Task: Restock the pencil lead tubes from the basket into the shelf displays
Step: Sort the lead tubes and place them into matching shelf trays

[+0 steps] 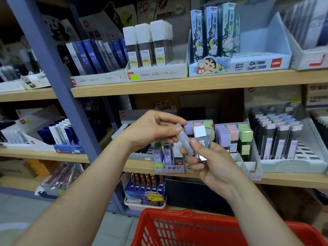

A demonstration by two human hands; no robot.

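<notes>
Currently the left hand (153, 130) pinches a lavender lead tube (185, 142) by its top, the right hand (213, 166) grips a white-capped tube (200, 137); crowded grips could drop either toward the basket (170, 213) at six o'clock.

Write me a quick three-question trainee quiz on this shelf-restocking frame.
1. True or false: the left hand pinches a translucent tube.
2. The right hand holds a capped tube; its cap is: A white, B red, C green.
3. Fill in: the basket below the hands is coloured ___.
Key: 1 true; 2 A; 3 red.
</notes>
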